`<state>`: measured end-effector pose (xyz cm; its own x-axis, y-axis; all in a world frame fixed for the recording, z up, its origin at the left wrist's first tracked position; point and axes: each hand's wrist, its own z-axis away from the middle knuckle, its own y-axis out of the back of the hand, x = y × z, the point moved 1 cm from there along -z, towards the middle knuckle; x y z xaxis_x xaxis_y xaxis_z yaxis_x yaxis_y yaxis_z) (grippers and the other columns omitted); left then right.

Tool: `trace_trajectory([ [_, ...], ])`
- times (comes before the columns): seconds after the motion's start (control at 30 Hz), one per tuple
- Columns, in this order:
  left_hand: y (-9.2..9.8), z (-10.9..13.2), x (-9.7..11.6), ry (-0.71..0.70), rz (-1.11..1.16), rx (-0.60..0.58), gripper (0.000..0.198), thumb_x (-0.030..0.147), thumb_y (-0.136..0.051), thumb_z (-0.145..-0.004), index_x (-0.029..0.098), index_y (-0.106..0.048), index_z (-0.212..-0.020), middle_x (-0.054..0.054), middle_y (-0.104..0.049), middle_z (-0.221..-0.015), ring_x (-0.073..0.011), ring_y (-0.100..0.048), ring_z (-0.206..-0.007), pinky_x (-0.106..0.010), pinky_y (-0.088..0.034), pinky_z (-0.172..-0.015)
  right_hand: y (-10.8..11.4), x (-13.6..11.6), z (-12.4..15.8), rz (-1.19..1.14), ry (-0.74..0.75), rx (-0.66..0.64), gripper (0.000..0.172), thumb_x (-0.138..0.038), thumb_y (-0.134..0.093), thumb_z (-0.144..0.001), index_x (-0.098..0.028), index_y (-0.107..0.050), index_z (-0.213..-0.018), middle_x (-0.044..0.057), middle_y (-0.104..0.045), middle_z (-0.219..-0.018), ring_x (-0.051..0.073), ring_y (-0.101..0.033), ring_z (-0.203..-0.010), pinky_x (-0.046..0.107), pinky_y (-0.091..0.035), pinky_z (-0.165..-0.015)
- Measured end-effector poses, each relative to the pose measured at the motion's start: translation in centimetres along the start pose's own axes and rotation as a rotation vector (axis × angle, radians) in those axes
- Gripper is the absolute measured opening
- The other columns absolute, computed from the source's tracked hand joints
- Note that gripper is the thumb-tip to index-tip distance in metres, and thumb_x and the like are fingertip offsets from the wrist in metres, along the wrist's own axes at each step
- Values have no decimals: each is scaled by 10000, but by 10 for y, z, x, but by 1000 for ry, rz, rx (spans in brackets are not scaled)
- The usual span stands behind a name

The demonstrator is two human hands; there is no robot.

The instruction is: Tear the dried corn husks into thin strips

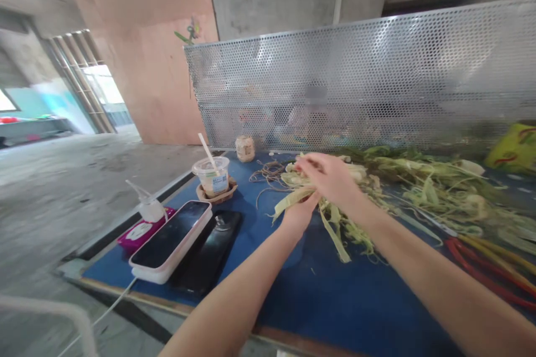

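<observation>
My left hand [300, 213] is closed around the lower end of a bunch of pale green, dried corn husks [295, 197]. Just above it, my right hand [333, 177] has its fingers bent in a pinch at the top of the same bunch. The fingertips are partly hidden, so the exact strip between them cannot be made out. Several loose strips hang below the hands. Thin brown cord [270, 172] lies on the blue table just left of the husks.
On the table's left stand a drink cup [213, 175] with a straw, a phone in a pale case [171, 237], a black phone [211, 254] and a purple box [140, 234]. More husks [439, 184] and red-handled scissors or pliers [481, 268] lie right. A perforated metal screen [355, 78] rises behind.
</observation>
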<state>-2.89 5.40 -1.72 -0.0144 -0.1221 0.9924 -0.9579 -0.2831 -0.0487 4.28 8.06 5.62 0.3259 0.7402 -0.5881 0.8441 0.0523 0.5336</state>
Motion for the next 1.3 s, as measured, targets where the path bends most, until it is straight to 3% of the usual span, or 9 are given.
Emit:
trace_trajectory([
  [0.07, 0, 2, 5, -69, 10, -67, 176, 301, -566, -712, 184, -670, -793, -36, -669, -877, -182, -580, -847, -276, -436, -767, 28, 23, 22, 135, -95, 80, 375, -404, -370, -826, -171, -573, -614, 23, -602, -607, 141, -548, -578, 250, -383, -560],
  [0.13, -1, 5, 10, -179, -8, -165, 200, 323, -543, -734, 176, -666, -792, -31, -664, -791, -164, -578, -782, -261, -438, -723, 44, 42, 38, 191, -188, 32, 406, -417, -356, -826, -172, -553, -569, 20, -583, -555, 146, -527, -530, 252, -357, -521],
  [0.37, -5, 18, 23, -289, -117, -418, 257, 326, -499, -779, 155, -634, -642, -10, -599, -605, -109, -509, -579, -214, -407, -576, 46, 60, 71, -6, -287, -74, 426, -446, -331, -829, -156, -618, -705, 30, -591, -613, 162, -528, -577, 264, -380, -553],
  [0.57, -7, 22, 22, -223, -72, -428, 251, 354, -479, -790, 165, -638, -745, -24, -631, -660, -134, -552, -622, -239, -430, -589, 40, 58, 81, -500, -394, -146, 409, -513, -355, -813, -188, -560, -952, 3, -558, -623, 144, -526, -561, 263, -417, -539],
  [0.67, -8, 22, 20, -203, -65, -442, 268, 371, -462, -795, 175, -637, -748, -30, -641, -675, -144, -560, -623, -254, -442, -594, 40, 52, 83, -605, -439, -177, 403, -524, -384, -800, -192, -524, -981, -11, -546, -552, 132, -509, -490, 251, -407, -484],
  [0.9, -10, 26, 25, -228, -140, -433, 242, 337, -486, -781, 158, -640, -726, -22, -619, -630, -133, -547, -603, -253, -459, -609, 43, 50, 86, -505, -420, -305, 448, -555, -294, -820, -187, -551, -811, -15, -511, -503, 123, -476, -400, 251, -384, -418],
  [1.0, -10, 27, 29, -247, -168, -399, 224, 314, -501, -771, 151, -650, -736, -13, -610, -589, -127, -548, -587, -243, -463, -615, 44, 55, 87, -334, -359, -261, 444, -541, -296, -824, -186, -534, -701, -31, -432, -493, 103, -425, -398, 251, -388, -450],
  [1.13, -12, 27, 28, -240, -179, -351, 195, 284, -524, -753, 145, -654, -797, -25, -640, -628, -134, -580, -598, -239, -479, -602, 47, 55, 85, -225, -293, -192, 353, -489, -344, -824, -195, -521, -740, -14, -449, -609, 106, -444, -463, 251, -383, -478],
  [1.3, -14, 29, 24, -258, -258, -355, 194, 274, -528, -745, 141, -651, -816, -48, -671, -736, -148, -612, -678, -252, -496, -661, 47, 53, 86, -285, -303, -260, 338, -482, -366, -819, -187, -484, -702, -27, -399, -560, 90, -383, -458, 214, -301, -419],
])
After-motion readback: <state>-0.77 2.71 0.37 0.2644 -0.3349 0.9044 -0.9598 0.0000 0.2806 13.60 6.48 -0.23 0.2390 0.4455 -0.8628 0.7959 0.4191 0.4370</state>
